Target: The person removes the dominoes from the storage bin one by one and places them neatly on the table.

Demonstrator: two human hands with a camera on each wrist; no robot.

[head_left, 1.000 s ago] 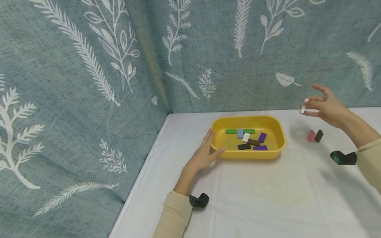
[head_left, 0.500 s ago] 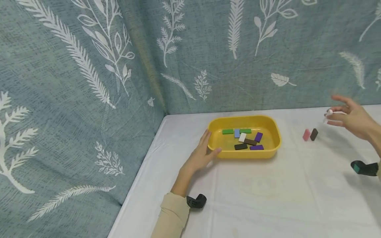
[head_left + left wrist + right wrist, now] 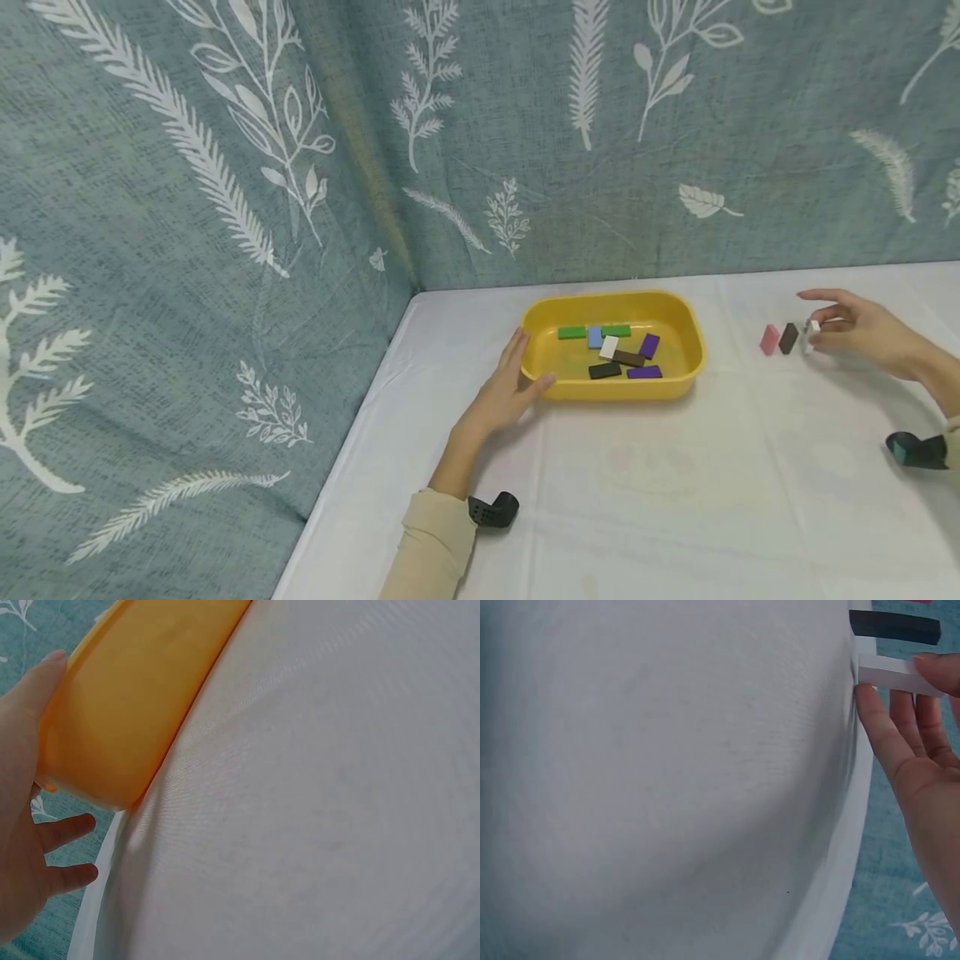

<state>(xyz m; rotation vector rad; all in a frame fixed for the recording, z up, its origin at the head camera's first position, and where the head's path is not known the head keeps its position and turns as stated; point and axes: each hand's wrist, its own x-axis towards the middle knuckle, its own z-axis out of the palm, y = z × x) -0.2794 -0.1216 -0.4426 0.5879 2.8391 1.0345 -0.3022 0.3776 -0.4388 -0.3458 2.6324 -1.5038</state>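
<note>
My right hand [image 3: 862, 332] pinches a small white domino-shaped block [image 3: 812, 333] between thumb and fingers. That block stands on end on the white cloth, just right of an upright dark brown block [image 3: 788, 338]. A pink block [image 3: 770, 340] stands upright at the left of this short row. In the right wrist view, the white block [image 3: 885, 673] has its lower end at the cloth, beside the dark block [image 3: 896, 627]. My left hand [image 3: 501, 395] rests at the left end of a yellow tray [image 3: 611, 389], fingers along its side and thumb at the front rim.
Inside the tray lie several flat blocks, among them a green block [image 3: 572, 332], a blue block [image 3: 595, 337], a black block [image 3: 604, 371] and a purple block [image 3: 644, 372]. A green patterned curtain [image 3: 525, 150] hangs behind and left of the cloth-covered table [image 3: 675, 492].
My right hand has moved right, then come down and slightly left, setting the white block's end at the cloth beside the brown one. My left hand stays at the tray.
</note>
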